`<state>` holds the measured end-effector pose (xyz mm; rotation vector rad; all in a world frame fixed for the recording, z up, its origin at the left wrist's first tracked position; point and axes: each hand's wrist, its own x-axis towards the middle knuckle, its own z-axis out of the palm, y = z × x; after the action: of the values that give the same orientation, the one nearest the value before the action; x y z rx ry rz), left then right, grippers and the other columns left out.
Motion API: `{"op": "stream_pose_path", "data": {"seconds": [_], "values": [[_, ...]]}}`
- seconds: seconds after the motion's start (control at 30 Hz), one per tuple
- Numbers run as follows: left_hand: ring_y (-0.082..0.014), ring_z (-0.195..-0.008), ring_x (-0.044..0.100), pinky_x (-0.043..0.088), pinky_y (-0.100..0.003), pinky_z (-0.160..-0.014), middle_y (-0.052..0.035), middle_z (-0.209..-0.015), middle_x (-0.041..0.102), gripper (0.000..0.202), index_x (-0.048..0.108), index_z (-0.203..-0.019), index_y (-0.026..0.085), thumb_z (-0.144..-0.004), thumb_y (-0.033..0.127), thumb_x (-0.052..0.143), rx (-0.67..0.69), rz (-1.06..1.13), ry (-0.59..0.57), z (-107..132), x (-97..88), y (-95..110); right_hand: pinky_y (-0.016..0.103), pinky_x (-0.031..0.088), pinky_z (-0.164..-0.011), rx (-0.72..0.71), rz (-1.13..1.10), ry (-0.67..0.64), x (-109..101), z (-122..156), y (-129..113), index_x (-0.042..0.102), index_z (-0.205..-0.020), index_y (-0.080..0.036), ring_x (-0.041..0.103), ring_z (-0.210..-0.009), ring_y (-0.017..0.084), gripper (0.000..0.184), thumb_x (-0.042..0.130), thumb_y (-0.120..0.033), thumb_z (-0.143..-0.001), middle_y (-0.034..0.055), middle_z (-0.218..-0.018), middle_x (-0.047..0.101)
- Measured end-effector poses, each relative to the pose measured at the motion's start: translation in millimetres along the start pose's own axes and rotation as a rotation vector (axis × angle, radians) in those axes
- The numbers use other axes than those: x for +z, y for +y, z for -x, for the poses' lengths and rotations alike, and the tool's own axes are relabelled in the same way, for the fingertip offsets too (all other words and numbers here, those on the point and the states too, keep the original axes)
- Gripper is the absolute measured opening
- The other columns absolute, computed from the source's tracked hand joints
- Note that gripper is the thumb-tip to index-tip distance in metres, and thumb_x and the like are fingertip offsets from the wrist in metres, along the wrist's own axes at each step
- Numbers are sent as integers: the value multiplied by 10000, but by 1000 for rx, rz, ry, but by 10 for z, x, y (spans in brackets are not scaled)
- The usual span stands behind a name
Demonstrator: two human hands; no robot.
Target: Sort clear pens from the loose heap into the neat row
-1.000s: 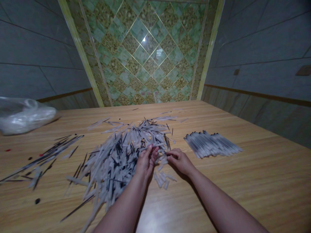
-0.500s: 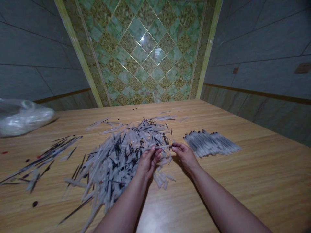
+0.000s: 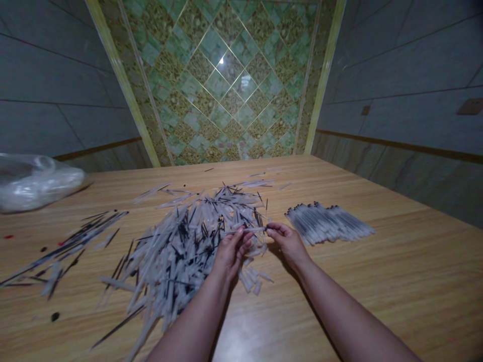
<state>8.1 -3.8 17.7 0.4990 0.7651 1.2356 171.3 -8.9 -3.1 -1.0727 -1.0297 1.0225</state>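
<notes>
My left hand [image 3: 229,254] pinches a thin translucent plastic tube [image 3: 257,229], held level above the pile's right edge. At the tube's dark right end, the fingertips of my right hand [image 3: 290,244] are closed; whether they grip the tube itself or a small black piece on it is too small to tell. Below and left of my hands spreads a loose pile of clear tubes and thin black sticks [image 3: 177,251]. Just right of my right hand lies a neat row of tubes with black ends [image 3: 328,223], side by side.
A clear plastic bag [image 3: 41,183] rests at the table's left edge. Black rods [image 3: 75,241] and small dark bits lie scattered at left. Several short clear pieces [image 3: 251,279] lie under my hands on the wooden table [image 3: 396,281]. Tiled walls [image 3: 230,75] stand around it.
Both hands keep nearly the same place and grip. The tube has shifted very slightly; the pile and the row look unchanged.
</notes>
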Motion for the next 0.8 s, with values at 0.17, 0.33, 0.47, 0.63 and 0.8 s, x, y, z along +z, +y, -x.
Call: {"op": "stream_pose_path", "data": {"seconds": [0.17,0.33,0.47,0.63,0.8], "values": [[-130,-673,655,538,-170,-567,-97,-771,669,164,597,-887,91,-727,122,616,16,-3,-29,-4,-23,-23,295,425,-742,-49,100,-8,-10,0,-3,642,-816,-168,590,-767,173,272,669,-375,-642,38,-792,667],[-136,-704,658,540,-172,-583,-88,-770,670,186,591,-895,95,-716,126,630,-5,-20,-44,-15,-33,-61,266,417,-691,-164,281,-41,-26,8,-35,633,-759,-161,573,-725,165,276,543,-421,-749,33,-731,650],[-126,-698,657,537,-163,-590,-91,-778,675,179,587,-896,96,-723,126,624,1,-27,-45,-24,-42,-66,248,416,-629,-204,372,-45,-27,32,-61,615,-718,-159,560,-667,155,322,511,-461,-763,28,-682,632],[-112,-638,652,535,-160,-585,-99,-745,677,157,581,-882,81,-733,121,612,-2,-36,-43,-33,-46,-55,252,409,-513,-113,394,-94,-48,33,-15,597,-598,-148,542,-535,149,501,401,-568,-788,41,-560,596],[-116,-641,652,534,-160,-575,-107,-744,678,163,579,-888,79,-733,117,610,-6,-26,-43,-29,-31,-45,277,442,-664,-105,267,-110,-90,-12,-26,636,-882,-160,581,-729,164,394,526,-511,-740,64,-810,658]]}}
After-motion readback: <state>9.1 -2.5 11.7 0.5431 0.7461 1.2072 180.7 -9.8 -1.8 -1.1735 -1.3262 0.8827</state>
